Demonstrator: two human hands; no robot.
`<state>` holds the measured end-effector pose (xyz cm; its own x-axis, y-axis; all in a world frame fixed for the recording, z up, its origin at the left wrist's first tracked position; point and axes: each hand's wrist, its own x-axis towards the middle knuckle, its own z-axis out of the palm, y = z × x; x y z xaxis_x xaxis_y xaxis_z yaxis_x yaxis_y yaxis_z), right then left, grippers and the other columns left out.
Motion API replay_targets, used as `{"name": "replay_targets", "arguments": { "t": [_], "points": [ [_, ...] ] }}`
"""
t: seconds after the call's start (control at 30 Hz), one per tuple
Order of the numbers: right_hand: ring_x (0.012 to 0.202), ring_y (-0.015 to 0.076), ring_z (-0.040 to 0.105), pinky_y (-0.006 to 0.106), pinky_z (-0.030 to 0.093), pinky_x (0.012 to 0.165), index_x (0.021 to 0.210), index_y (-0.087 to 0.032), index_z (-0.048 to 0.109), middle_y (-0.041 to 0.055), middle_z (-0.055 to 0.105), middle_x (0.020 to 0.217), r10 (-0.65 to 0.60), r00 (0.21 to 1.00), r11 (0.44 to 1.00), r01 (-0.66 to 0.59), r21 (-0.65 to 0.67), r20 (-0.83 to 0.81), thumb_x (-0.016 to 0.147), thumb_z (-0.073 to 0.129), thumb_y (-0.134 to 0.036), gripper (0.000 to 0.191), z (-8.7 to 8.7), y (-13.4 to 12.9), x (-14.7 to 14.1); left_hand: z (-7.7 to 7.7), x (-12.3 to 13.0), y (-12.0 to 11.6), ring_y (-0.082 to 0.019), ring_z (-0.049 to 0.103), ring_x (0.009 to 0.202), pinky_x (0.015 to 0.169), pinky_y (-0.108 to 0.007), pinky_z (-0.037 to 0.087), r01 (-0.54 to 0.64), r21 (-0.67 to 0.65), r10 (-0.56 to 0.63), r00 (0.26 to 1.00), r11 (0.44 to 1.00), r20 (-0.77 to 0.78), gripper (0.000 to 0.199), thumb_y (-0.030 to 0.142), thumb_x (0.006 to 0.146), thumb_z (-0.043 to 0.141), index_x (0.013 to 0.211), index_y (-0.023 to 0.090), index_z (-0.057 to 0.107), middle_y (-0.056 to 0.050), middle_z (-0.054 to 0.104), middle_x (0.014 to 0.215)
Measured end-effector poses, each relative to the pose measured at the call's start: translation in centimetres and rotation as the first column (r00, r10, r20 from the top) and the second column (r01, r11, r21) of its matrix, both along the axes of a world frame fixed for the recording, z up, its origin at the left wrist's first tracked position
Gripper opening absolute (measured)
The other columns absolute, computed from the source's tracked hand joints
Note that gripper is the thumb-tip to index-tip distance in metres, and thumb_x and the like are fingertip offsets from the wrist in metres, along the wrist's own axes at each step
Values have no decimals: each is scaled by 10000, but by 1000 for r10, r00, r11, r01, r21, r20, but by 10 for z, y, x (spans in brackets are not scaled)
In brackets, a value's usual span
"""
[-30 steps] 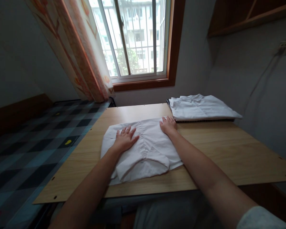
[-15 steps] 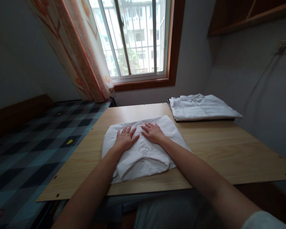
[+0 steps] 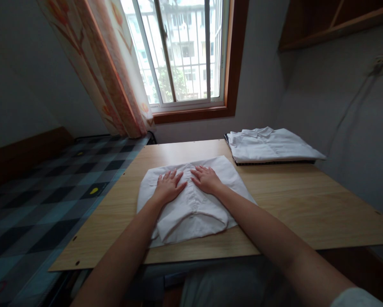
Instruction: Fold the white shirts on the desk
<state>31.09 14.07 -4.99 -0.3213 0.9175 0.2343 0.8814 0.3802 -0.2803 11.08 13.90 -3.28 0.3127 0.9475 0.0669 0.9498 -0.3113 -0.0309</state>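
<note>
A white garment (image 3: 191, 224), partly folded, lies on the wooden board (image 3: 287, 200) in front of me. My left hand (image 3: 168, 186) rests flat on its left half with the fingers spread. On the other side of its middle seam, my right hand (image 3: 207, 179) lies palm down, fingers apart. The near part of the cloth is folded over in a rounded shape, with creases running up the centre. Neither hand grips anything.
Folded white clothes (image 3: 271, 145) on a dark layer sit at the board's back right. A checked bed cover (image 3: 50, 204) is at the left. Behind the board are a curtain (image 3: 105, 64) and a barred window (image 3: 181, 55); a wooden shelf (image 3: 345, 25) hangs upper right.
</note>
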Motion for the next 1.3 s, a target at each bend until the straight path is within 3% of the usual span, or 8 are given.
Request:
{"name": "replay_targets", "arguments": {
  "t": [0.23, 0.4, 0.53, 1.13, 1.3],
  "points": [
    [1444, 242, 307, 519, 188, 1172, 1447, -282, 464, 38, 383, 1556, -2, 1000, 1000, 2, -24, 16, 1003, 347, -500, 507, 1, 4, 10, 1, -1, 0, -314, 257, 1468, 1169, -552, 190, 9, 1, -9, 1000, 1000, -2, 636, 604, 962, 329, 1505, 277, 379, -92, 297, 1598],
    [1435, 268, 319, 471, 192, 1179, 1434, -205, 491, 93, 382, 1552, -199, 977, 978, 204, -49, 81, 1009, 340, -487, 532, 2, 16, 47, 4, -2, 0, -307, 244, 1474, 1173, -555, 181, 9, -24, -8, 1000, 1000, 7, 631, 601, 962, 327, 1498, 275, 389, -84, 288, 1602],
    [1420, 243, 350, 422, 203, 1182, 1397, -206, 531, 91, 439, 1516, -236, 967, 971, 238, -13, 95, 1003, 384, -428, 476, 2, 21, 66, 7, -2, -1, -295, 242, 1476, 1177, -552, 174, 11, -31, -10, 1000, 999, 19, 624, 595, 964, 323, 1496, 275, 393, -80, 290, 1601],
    [1261, 203, 533, 328, 345, 1090, 1204, -255, 689, 45, 608, 1359, -248, 967, 968, 250, 39, -52, 936, 517, -359, 335, -3, 28, 72, 11, -10, 2, -285, 235, 1478, 1187, -505, 166, 32, -63, -29, 998, 998, 58, 620, 620, 941, 346, 1476, 317, 421, -36, 302, 1600],
    [1270, 201, 526, 334, 339, 1095, 1192, -249, 693, 48, 605, 1363, -250, 966, 967, 253, 37, -67, 935, 518, -354, 329, -3, 28, 71, 12, -23, 10, -287, 270, 1464, 1183, -470, 197, -64, -4, 64, 998, 998, 8, 603, 573, 975, 288, 1472, 268, 440, -62, 340, 1582]
  ]
}}
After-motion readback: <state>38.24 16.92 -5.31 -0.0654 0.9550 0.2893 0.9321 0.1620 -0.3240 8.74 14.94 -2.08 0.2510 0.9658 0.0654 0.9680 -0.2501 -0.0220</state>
